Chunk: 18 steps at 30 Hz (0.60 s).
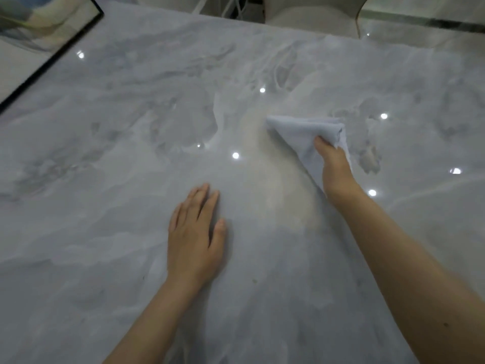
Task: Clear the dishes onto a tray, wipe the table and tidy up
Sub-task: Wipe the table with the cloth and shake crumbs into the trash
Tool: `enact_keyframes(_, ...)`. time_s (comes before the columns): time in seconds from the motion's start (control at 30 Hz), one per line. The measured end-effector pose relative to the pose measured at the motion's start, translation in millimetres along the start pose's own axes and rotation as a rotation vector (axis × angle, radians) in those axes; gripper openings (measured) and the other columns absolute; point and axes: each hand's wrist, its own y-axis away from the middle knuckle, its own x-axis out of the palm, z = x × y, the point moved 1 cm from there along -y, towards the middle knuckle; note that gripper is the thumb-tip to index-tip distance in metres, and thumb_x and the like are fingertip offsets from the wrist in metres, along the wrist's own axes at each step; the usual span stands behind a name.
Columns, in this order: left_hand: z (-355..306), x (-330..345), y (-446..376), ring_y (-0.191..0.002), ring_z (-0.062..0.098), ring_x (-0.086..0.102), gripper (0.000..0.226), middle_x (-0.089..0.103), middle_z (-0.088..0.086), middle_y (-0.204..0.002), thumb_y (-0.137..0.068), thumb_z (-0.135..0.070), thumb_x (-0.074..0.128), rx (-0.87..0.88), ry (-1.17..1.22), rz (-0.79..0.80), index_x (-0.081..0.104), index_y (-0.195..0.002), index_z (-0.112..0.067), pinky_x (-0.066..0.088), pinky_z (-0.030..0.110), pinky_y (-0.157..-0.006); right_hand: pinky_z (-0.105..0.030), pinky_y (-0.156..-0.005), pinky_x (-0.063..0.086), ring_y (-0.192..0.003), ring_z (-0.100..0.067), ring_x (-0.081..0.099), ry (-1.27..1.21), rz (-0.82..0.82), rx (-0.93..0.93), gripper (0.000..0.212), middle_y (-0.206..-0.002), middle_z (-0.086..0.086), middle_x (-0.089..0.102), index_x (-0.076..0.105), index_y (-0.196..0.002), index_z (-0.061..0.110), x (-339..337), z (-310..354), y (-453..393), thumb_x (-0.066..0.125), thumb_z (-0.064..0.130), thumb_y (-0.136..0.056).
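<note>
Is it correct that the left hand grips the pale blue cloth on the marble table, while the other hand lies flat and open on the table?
Not quite: the hands are swapped. In the head view the right hand grips the pale blue cloth on the marble table, while the left hand lies flat and open on the table.

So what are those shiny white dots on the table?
In the head view, they are glare: ceiling lights reflected in the glossy grey marble tabletop. One sits near the folded pale blue cloth held by the right hand. The whole view is soft and slightly blurred.
</note>
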Motion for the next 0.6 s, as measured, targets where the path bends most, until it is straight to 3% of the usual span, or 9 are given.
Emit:
enact_keyframes(0.07,1,1,0,-0.14,0.017,0.03,0.058,0.038,0.002,-0.149,-0.088,-0.039,0.028,0.007,0.019,-0.006,0.045,-0.138,-0.016,0.024,0.041,-0.114,-0.034,-0.105,0.035,-0.111,-0.015,0.049,-0.057,0.021,-0.065,0.026,-0.116,-0.006,0.049,0.051,-0.113,0.015,1,5,2,0.049,0.02,-0.088)
enact_keyframes(0.13,3,2,-1,-0.139,0.018,0.032,0.058,0.039,0.003,-0.148,-0.088,-0.038,0.028,0.02,0.072,-0.031,0.046,-0.138,-0.015,0.024,0.042,-0.114,-0.024,-0.091,0.044,-0.095,-0.007,0.058,-0.109,0.108,-0.078,0.034,-0.107,-0.006,0.057,0.051,-0.119,0.003,3,7,13,0.048,0.017,-0.088)
enact_keyframes(0.2,6,1,0,-0.136,0.02,0.037,0.057,0.043,0.006,-0.145,-0.087,-0.035,0.031,0.03,0.202,-0.076,0.048,-0.136,-0.01,0.028,0.043,-0.112,-0.019,-0.082,0.048,-0.089,-0.004,0.062,-0.16,0.211,-0.037,0.025,-0.1,-0.003,0.063,0.049,-0.116,0.003,6,5,27,0.04,0.008,-0.094)
enact_keyframes(0.3,10,-4,4,-0.13,0.02,0.043,0.045,0.048,0.008,-0.139,-0.09,-0.018,0.039,-0.008,0.512,-0.179,0.049,-0.132,-0.004,0.032,0.036,-0.111,-0.035,-0.101,0.039,-0.112,-0.017,0.053,-0.077,0.288,0.039,0.03,-0.12,-0.013,0.052,0.045,-0.124,0.001,14,-2,49,0.034,0.0,-0.096)
enact_keyframes(0.33,12,-6,5,-0.127,0.019,0.045,0.043,0.049,0.006,-0.136,-0.089,-0.014,0.04,-0.037,0.601,-0.209,0.05,-0.13,-0.004,0.032,0.032,-0.11,-0.033,-0.105,0.038,-0.114,-0.013,0.052,-0.028,0.31,0.064,0.036,-0.127,-0.012,0.048,0.041,-0.131,-0.001,17,-5,58,0.036,0.002,-0.096)
enact_keyframes(0.4,14,-13,10,-0.121,0.017,0.05,0.04,0.051,0.004,-0.13,-0.089,-0.012,0.038,-0.097,0.751,-0.246,0.051,-0.127,-0.008,0.036,0.025,-0.105,-0.014,-0.096,0.041,-0.099,0.01,0.056,0.093,0.345,0.136,0.045,-0.128,-0.003,0.043,0.035,-0.139,0.002,20,-12,78,0.043,0.015,-0.097)
enact_keyframes(0.43,15,-17,14,-0.116,0.014,0.053,0.039,0.053,0.003,-0.126,-0.09,-0.013,0.038,-0.122,0.811,-0.252,0.052,-0.126,-0.01,0.039,0.024,-0.102,-0.011,-0.094,0.041,-0.102,0.011,0.057,0.12,0.355,0.18,0.048,-0.13,-0.002,0.044,0.034,-0.14,0.004,22,-16,89,0.047,0.02,-0.097)
enact_keyframes(0.5,17,-22,25,-0.108,0.01,0.057,0.037,0.056,0.003,-0.121,-0.091,-0.014,0.037,-0.143,0.876,-0.251,0.055,-0.123,-0.011,0.043,0.025,-0.095,-0.027,-0.107,0.037,-0.125,-0.013,0.05,0.066,0.382,0.206,0.043,-0.137,-0.01,0.047,0.039,-0.137,0.005,28,-21,112,0.046,0.015,-0.097)
enact_keyframes(0.6,20,-28,54,-0.106,0.013,0.057,0.036,0.058,0.006,-0.119,-0.092,-0.016,0.035,-0.14,0.91,-0.223,0.058,-0.12,-0.009,0.044,0.028,-0.093,-0.045,-0.112,0.032,-0.128,-0.028,0.047,0.018,0.417,0.155,0.033,-0.134,-0.02,0.051,0.05,-0.126,0.007,39,-24,151,0.039,0.002,-0.095)
